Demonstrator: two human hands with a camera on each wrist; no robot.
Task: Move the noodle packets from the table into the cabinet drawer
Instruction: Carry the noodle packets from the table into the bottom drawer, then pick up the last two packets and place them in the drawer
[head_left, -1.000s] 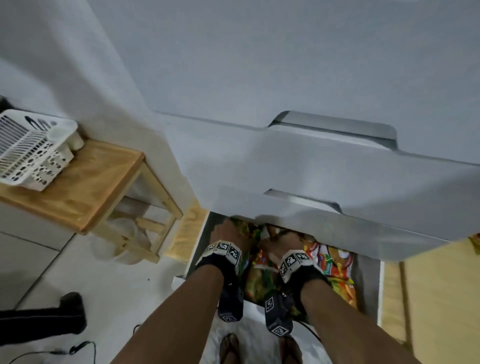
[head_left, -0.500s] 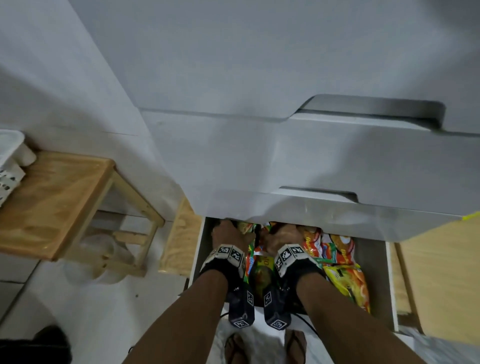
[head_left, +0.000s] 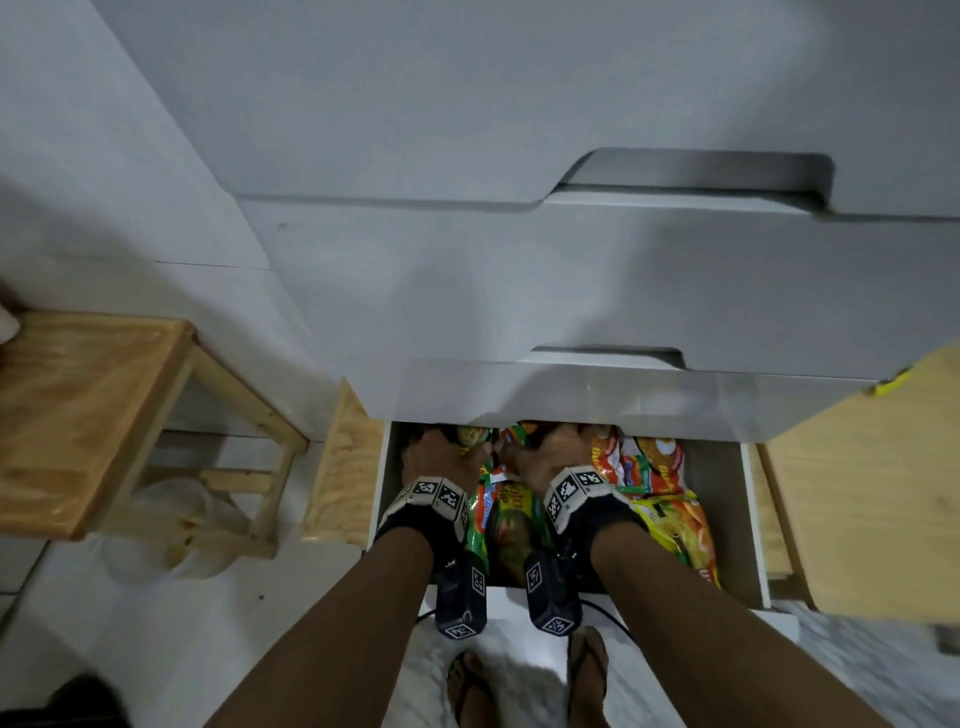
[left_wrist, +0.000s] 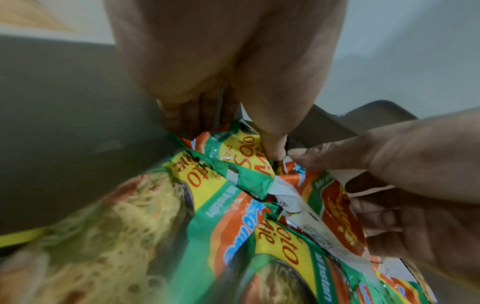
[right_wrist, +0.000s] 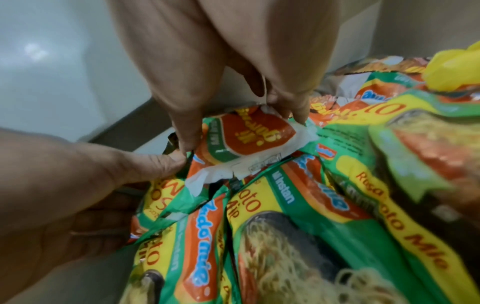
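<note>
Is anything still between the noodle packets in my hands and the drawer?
Nothing visible. Both the left hand and right hand already hold the noodle packets down inside the open drawer, under the closed drawer front above.

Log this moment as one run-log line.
stage: placing in drawer | left hand: grips green packets | right hand: pinches orange-and-white packet | stowed: orange packets at right
</note>
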